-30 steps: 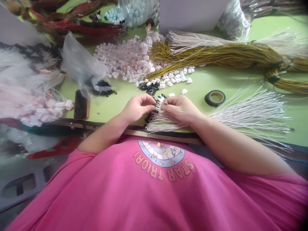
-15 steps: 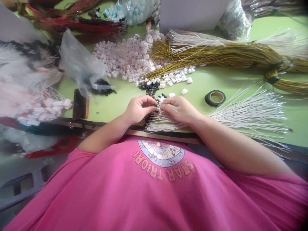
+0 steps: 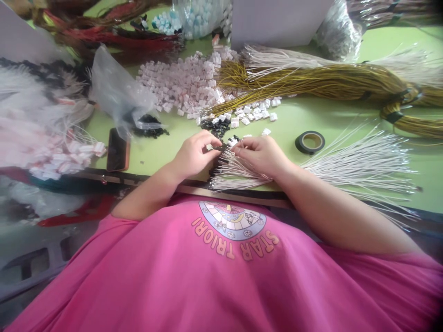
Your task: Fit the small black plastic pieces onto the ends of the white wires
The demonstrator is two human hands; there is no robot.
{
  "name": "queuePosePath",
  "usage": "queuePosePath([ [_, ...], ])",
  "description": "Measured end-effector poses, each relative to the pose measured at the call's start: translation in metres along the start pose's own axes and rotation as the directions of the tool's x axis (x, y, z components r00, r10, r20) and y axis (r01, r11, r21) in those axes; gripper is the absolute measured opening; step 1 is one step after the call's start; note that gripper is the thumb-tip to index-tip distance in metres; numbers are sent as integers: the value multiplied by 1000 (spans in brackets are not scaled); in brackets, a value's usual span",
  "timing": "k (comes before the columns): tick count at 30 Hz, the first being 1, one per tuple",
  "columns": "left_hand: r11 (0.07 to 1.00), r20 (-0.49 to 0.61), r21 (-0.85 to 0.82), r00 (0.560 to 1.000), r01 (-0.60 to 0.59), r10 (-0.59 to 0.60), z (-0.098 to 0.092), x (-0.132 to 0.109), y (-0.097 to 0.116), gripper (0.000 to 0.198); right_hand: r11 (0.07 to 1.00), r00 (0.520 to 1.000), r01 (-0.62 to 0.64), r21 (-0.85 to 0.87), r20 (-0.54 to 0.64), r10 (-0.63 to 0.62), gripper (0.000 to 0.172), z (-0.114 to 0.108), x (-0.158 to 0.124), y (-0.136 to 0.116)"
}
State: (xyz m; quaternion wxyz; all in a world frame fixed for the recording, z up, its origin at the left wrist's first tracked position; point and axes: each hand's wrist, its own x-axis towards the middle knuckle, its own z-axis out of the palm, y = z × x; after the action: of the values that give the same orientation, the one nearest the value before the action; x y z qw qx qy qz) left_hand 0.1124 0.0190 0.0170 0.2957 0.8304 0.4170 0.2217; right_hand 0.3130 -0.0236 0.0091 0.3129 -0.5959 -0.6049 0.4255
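My left hand [image 3: 198, 150] is at the table's front edge, thumb and index finger brought close together. At their tips is something small and dark that I cannot make out, with loose black parts [image 3: 216, 125] just beyond. Beside it, my right hand [image 3: 265, 156] pinches at the ends of a fan of white wires [image 3: 238, 173], closed around wire near its tip. The white wires [image 3: 360, 161] run under my right wrist and spread out to the right. A few small white connectors [image 3: 232, 140] lie between the two hands.
White connector housings [image 3: 183, 83] are heaped behind my hands, with yellow-brown wires [image 3: 318, 83] bundled to the right. A black tape roll [image 3: 310, 141] sits right of my hand. A phone [image 3: 118, 150] and a clear plastic bag [image 3: 117, 90] lie left; more white connectors [image 3: 62, 159] pile farther left.
My left hand has drawn slightly left and away from my right hand, opening a small gap between their fingertips. The right hand stays at the white wires.
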Motion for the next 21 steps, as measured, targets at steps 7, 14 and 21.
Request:
queuePosePath([
  [7,953,159,264,967,152,-198,-21,-3,-24,21,971,988,-149,188,77,137,21,-5,-1,-3],
  [14,962,175,267,978,61,-110,-4,-1,-36,14,970,991,-113,215,93,95,11,-1,-2,-4],
  [21,984,150,-90,979,152,-138,-17,-12,10,20,976,991,-74,203,127,49,17,-1,-4,-6],
])
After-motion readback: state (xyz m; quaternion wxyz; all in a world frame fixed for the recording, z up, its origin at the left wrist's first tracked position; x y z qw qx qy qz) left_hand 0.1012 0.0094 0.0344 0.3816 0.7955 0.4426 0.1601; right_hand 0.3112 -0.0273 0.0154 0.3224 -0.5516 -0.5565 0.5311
